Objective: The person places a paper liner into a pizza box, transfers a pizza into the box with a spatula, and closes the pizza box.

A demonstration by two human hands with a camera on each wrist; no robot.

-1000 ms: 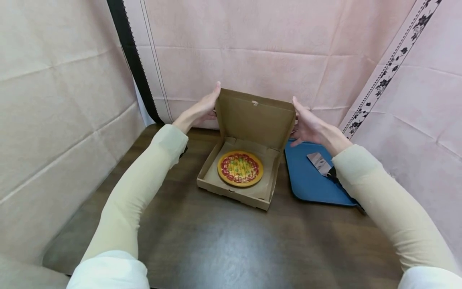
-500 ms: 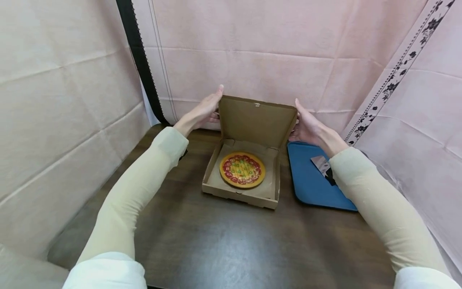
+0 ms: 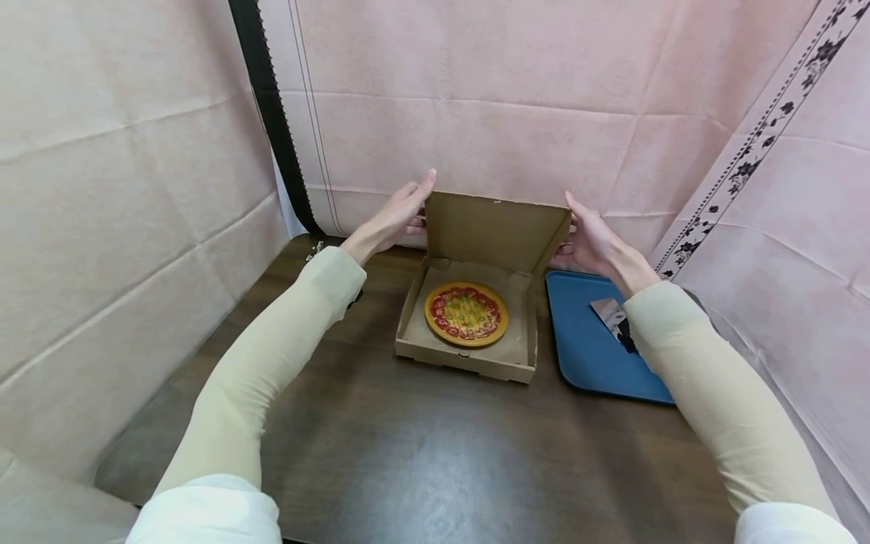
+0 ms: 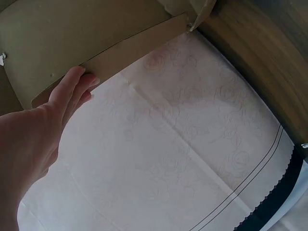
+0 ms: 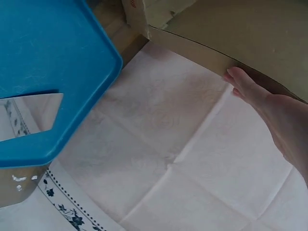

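Observation:
A brown cardboard pizza box [image 3: 462,363] stands on the dark wooden table with its lid [image 3: 496,227] raised. Inside lies a round toy-like pizza [image 3: 467,314] with red, yellow and green toppings. My left hand [image 3: 397,215] touches the lid's left side, thumb up at the top corner. From the other side, my right hand [image 3: 591,238] touches the lid's right edge, its thumb also pointing up. In the left wrist view, extended fingers [image 4: 72,89] lie against the lid's side flap. Likewise, fingers [image 5: 243,83] meet the opposite flap in the right wrist view.
A blue tray [image 3: 584,355] lies right of the box, partly under my right forearm. On it rests a server with a shiny flat blade [image 3: 608,311] and a dark handle. Pinkish cloth [image 3: 516,143] hangs behind and at both sides.
Both hands have lowered with the lid, which now stands more foreshortened over the box. The box has turned slightly, its front edge lying straighter, and the whole scene has shifted right in view.

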